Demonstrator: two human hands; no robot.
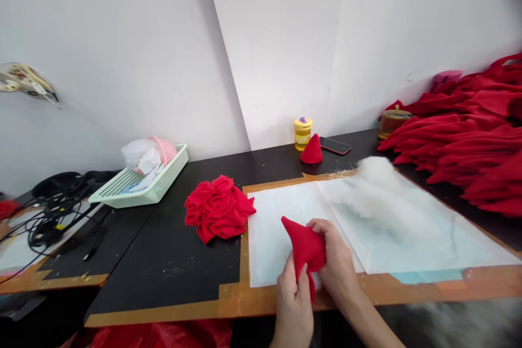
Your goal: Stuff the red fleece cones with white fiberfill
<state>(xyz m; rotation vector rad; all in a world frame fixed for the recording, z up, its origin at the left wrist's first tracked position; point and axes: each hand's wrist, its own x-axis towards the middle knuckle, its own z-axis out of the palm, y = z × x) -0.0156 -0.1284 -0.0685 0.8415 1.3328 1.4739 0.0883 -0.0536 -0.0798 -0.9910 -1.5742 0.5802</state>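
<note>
Both my hands hold a red felt cone [304,242] just above the near edge of the table. My left hand [293,299] pinches its lower edge from below. My right hand [336,258] is wrapped round its right side, fingers curled into the fabric. The cone's tip points up and left. Under it lies white paper [277,217] on a cardboard sheet. A heap of white stuffing fibre [379,190] rests on the paper to the right, apart from my hands.
A crumpled pile of red cloth [218,206] lies left of the paper. A finished red cone [312,150], yellow jar [302,131] and phone [335,145] stand at the back. Stacked red fabric [468,141] fills the right. A green basket [142,179] and cables [57,212] sit left.
</note>
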